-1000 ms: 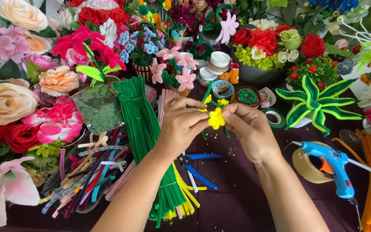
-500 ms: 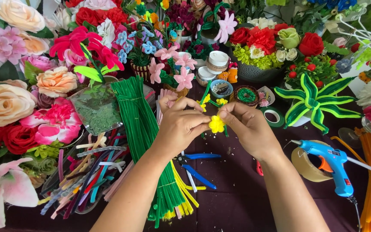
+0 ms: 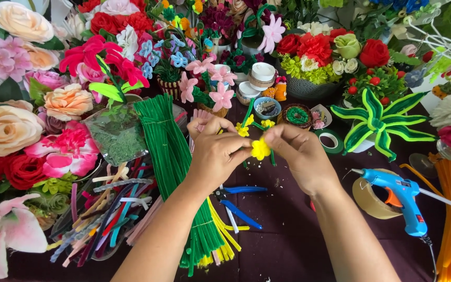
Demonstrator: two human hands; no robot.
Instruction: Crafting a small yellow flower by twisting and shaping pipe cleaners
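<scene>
Small yellow pipe-cleaner flower (image 3: pixel 260 149) held above the dark worktop (image 3: pixel 288 235), between both hands. Left hand (image 3: pixel 216 151) and right hand (image 3: pixel 299 152): fingers pressed together, pinching the bloom from either side. Likely very light, soft and fuzzy, wire core bendable; petals crush easily. Best gripped low at the green stem (image 3: pixel 271 158). Bundle of green pipe cleaners (image 3: pixel 170 156) just beside; blue glue gun (image 3: pixel 398 196) well apart.

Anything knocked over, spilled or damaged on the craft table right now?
Nothing stands out. Both hands, left hand and right hand, pinch a small yellow flower; the blue glue gun lies on its side against the tape roll.
</scene>
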